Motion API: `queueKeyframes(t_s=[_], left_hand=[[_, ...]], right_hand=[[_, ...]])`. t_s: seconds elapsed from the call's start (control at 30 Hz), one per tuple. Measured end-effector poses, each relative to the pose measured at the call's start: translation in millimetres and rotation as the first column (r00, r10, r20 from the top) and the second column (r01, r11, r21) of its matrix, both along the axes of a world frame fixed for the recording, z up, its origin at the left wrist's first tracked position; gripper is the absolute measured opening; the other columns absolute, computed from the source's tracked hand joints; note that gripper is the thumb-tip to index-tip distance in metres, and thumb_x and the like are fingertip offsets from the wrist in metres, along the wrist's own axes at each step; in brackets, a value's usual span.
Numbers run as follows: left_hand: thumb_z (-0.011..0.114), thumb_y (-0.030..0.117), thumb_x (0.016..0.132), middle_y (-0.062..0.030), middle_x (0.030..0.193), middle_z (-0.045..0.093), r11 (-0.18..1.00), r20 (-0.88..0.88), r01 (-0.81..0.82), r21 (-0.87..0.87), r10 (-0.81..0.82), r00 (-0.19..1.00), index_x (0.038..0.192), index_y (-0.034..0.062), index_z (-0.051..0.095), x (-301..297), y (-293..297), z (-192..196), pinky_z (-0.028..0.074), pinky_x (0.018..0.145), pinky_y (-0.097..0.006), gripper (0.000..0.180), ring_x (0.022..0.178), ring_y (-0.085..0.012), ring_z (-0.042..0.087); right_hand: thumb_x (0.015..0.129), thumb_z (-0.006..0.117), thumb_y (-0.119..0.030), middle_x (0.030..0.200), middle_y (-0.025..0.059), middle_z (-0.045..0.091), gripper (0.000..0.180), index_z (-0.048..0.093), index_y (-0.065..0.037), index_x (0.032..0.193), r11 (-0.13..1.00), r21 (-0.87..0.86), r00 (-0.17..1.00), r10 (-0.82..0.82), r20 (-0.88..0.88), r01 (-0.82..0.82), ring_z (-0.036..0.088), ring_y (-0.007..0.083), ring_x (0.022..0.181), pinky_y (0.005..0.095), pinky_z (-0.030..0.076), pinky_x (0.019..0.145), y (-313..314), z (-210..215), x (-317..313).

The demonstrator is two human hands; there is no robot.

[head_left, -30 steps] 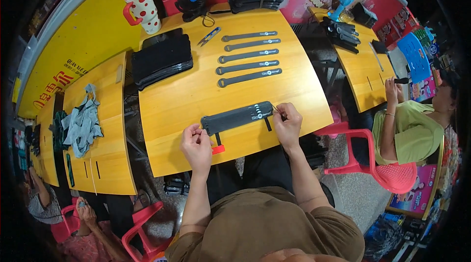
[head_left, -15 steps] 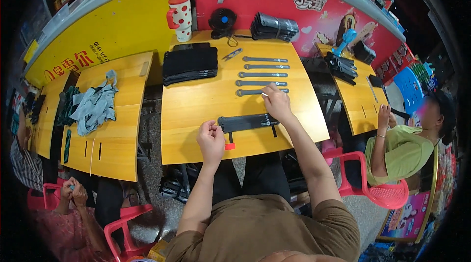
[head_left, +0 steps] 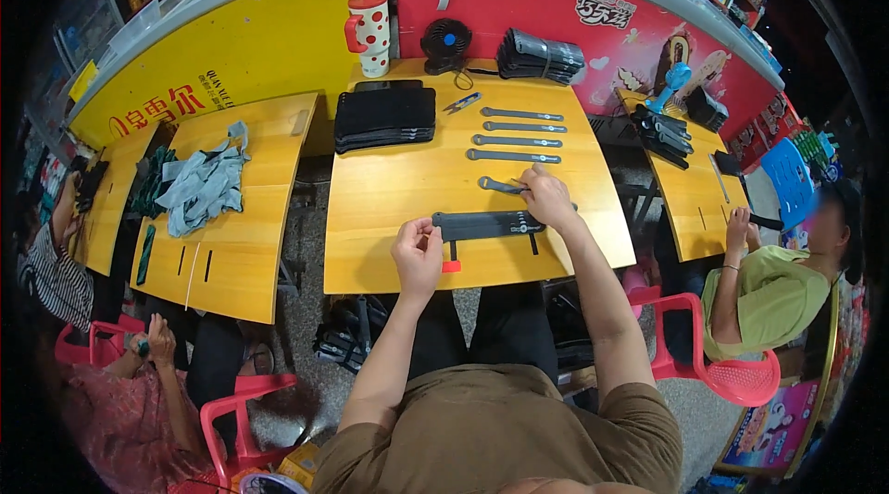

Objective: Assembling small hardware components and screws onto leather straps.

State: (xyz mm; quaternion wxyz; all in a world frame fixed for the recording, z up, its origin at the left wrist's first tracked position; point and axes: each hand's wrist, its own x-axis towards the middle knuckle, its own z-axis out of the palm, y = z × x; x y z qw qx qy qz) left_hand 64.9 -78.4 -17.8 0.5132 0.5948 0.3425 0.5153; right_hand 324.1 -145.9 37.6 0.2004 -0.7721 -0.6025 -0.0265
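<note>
My right hand [head_left: 549,199] is closed on a short dark grey strap [head_left: 498,185] with a rounded, holed end, lifting it off the table. Just nearer lies a flat stack of the same straps [head_left: 486,225], side by side, with pale print at the right end. At that stack's left end, my left hand [head_left: 419,255] has thumb and fingertips pinched together; what they hold, if anything, is hidden. Beyond my right hand, several single straps [head_left: 515,141] lie in a spaced column. A red tab [head_left: 451,266] shows at the table's near edge.
A pile of black flat pieces [head_left: 384,118], thread snips [head_left: 462,102], a small black fan [head_left: 445,42], a spotted tumbler [head_left: 369,31] and a bundle of dark strips [head_left: 540,56] stand toward the back. Co-workers sit at side tables; grey cloth [head_left: 204,181] lies on the left one.
My right hand has picked up the nearest strap of the column and drawn it toward me. The view has shifted, moving the table right in the picture. My left hand stays by the stack.
</note>
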Motion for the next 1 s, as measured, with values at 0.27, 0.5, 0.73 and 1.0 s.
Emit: queueKeyframes(t_s=[0.27,0.5,0.73,1.0], left_hand=[[0.067,0.001,0.079,-0.0133,0.092,0.062,0.693,-0.174,-0.009,0.720,0.194,0.965,0.101,-0.0002,0.062,-16.1,-71.1,89.9,0.049,0.066,-0.038,0.022,0.074,-0.0302,0.060],[0.065,-0.003,0.078,-0.0155,0.079,0.062,0.769,-0.385,0.504,0.395,-0.359,0.850,0.101,-0.0010,0.065,-29.0,-72.8,69.1,0.049,0.067,-0.036,0.023,0.073,-0.0308,0.062],[0.057,-0.002,0.091,-0.0107,0.086,0.063,0.774,-0.213,0.633,-0.024,-0.623,0.753,0.106,-0.0036,0.065,-38.4,-65.9,67.6,0.050,0.067,-0.027,0.017,0.072,-0.0183,0.061],[0.066,-0.003,0.085,-0.0051,0.085,0.062,0.900,-0.097,0.410,-0.144,-0.426,0.900,0.094,-0.0016,0.070,-36.1,-59.4,60.6,0.045,0.056,-0.021,0.011,0.066,-0.0097,0.058]], right_hand=[[0.074,0.057,-0.004,0.077,0.0090,0.052,0.017,0.056,-0.006,0.091,0.947,0.049,0.914,0.293,0.280,-0.319,0.060,0.0267,0.066,0.0371,0.047,0.053,-86.7,67.0,-94.2],[0.073,0.064,-0.005,0.075,0.0067,0.053,0.014,0.061,-0.006,0.087,0.940,0.173,0.955,0.282,0.087,-0.293,0.060,0.0252,0.062,0.0364,0.048,0.052,-146.1,65.1,-102.6],[0.074,0.066,0.005,0.078,0.0102,0.061,0.014,0.062,-0.001,0.086,0.975,0.217,0.905,0.131,-0.405,-0.044,0.061,0.0268,0.065,0.0326,0.047,0.056,-185.0,35.7,-75.3],[0.075,0.063,0.010,0.073,0.0068,0.055,0.009,0.059,0.004,0.080,0.893,0.385,0.678,0.136,-0.723,0.231,0.055,0.0151,0.068,0.0260,0.042,0.061,-166.1,14.2,-71.6]])
